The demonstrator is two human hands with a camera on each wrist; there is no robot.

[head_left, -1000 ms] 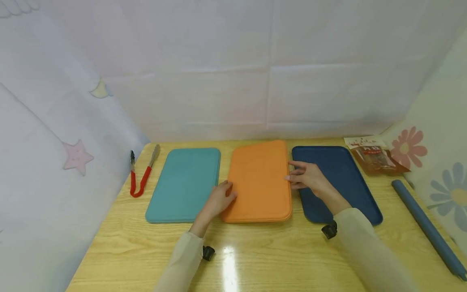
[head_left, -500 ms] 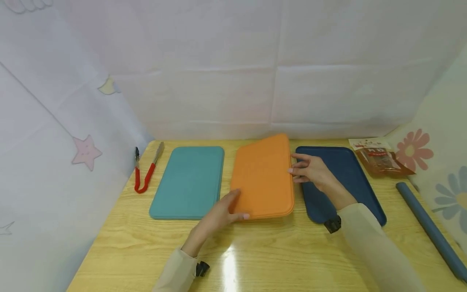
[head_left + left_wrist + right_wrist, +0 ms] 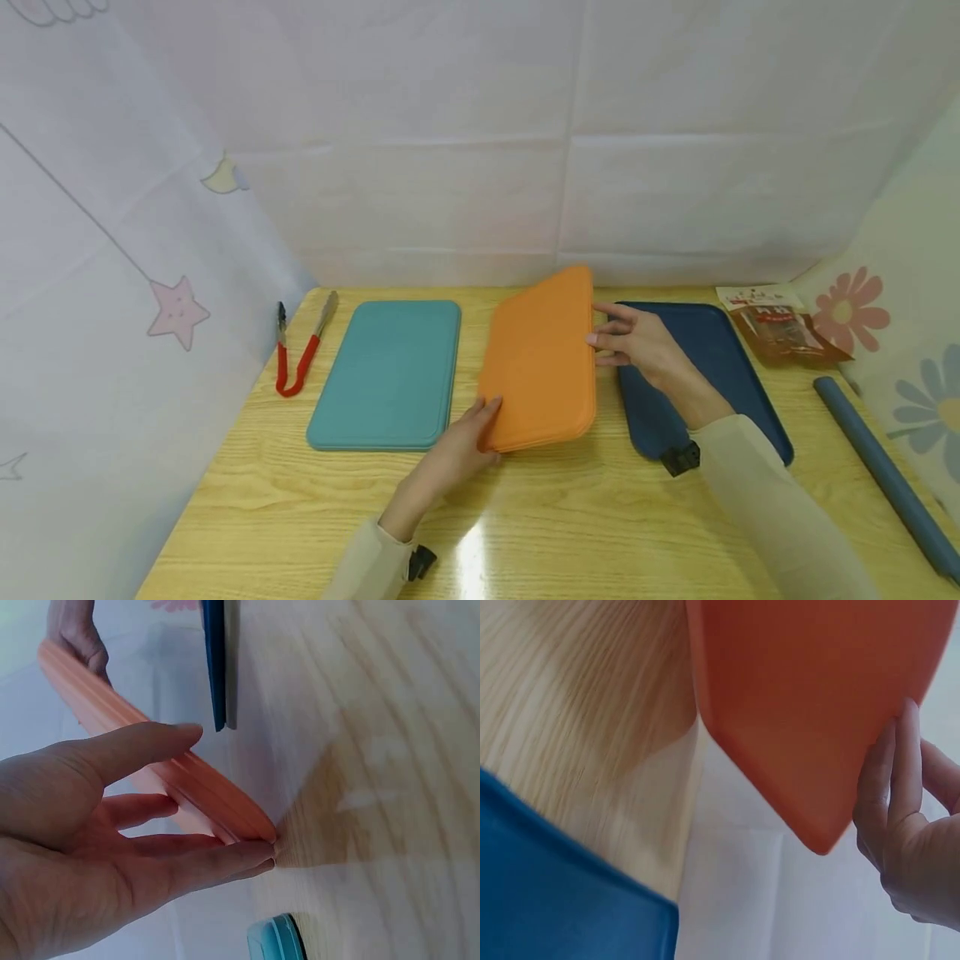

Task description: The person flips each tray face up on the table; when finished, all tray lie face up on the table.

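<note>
Orange tray (image 3: 540,358) tilted; blue tray (image 3: 215,660), apparently, cropped, left-wrist view.

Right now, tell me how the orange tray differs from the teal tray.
The orange tray is tilted, its edge at the right hand raised; the teal tray lies flat on the table. The left hand and right hand hold the orange tray; neither holds the teal tray. Both are rectangular with rounded corners.
</note>
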